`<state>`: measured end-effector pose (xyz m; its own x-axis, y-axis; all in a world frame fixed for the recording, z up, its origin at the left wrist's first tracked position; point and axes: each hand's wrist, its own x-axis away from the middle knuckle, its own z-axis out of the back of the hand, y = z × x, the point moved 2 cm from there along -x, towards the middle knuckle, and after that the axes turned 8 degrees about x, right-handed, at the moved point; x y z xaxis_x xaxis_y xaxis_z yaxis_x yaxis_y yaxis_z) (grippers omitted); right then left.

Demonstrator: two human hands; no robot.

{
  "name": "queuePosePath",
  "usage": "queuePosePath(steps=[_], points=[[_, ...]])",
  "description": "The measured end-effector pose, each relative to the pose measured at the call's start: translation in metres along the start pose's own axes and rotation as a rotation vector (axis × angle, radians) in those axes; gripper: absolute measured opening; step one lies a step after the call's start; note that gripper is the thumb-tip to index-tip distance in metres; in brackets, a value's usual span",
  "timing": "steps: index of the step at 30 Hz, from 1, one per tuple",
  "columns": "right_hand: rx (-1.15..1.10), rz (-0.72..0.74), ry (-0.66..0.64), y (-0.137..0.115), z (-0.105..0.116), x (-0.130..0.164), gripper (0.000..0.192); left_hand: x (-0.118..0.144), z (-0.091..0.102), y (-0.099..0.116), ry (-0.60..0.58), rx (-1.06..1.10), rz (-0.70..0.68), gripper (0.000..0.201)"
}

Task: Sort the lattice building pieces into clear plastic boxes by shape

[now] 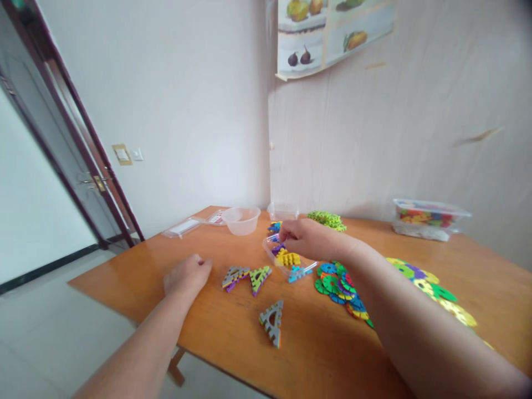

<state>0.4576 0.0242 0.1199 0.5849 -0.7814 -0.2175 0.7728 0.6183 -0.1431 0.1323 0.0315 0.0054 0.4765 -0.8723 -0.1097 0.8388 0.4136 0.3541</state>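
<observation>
My left hand (187,274) rests on the wooden table (133,271) with its fingers curled in, holding nothing that I can see. My right hand (310,238) reaches over a clear shallow tray (286,265) of small coloured plastic pieces, fingertips down among them; whether it pinches a piece is hidden. Three triangle shapes built from toothed pieces lie in front: a grey-purple triangle (234,275), a green-purple triangle (260,277) and a grey triangle (272,320).
A heap of coloured gear discs (338,285) lies right of the tray, and more discs (432,288) trail to the far right. At the back stand a clear bowl (241,220), a flat clear lid (183,227), green pieces (328,219) and a lidded box (428,219).
</observation>
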Motion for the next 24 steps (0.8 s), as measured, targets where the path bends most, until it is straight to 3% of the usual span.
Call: queuePosePath(steps=[5,11,13,17,24], points=[[-0.073,0.240,-0.224,-0.031,-0.003,0.015,0.020,0.002,0.000,0.001,0.014,-0.002,0.001,0.040],[0.108,0.362,-0.416,-0.053,-0.026,0.023,0.044,0.004,0.001,0.002,0.018,-0.004,0.002,0.040],[0.172,0.397,-0.432,-0.060,-0.033,0.024,0.045,0.005,0.002,0.003,0.022,-0.005,0.004,0.040],[0.296,0.488,-0.450,-0.074,-0.041,0.027,0.030,0.009,0.005,0.006,0.023,0.001,0.001,0.039],[0.327,0.483,-0.423,-0.075,-0.049,0.027,0.024,0.007,0.001,0.003,0.033,0.014,0.013,0.037]])
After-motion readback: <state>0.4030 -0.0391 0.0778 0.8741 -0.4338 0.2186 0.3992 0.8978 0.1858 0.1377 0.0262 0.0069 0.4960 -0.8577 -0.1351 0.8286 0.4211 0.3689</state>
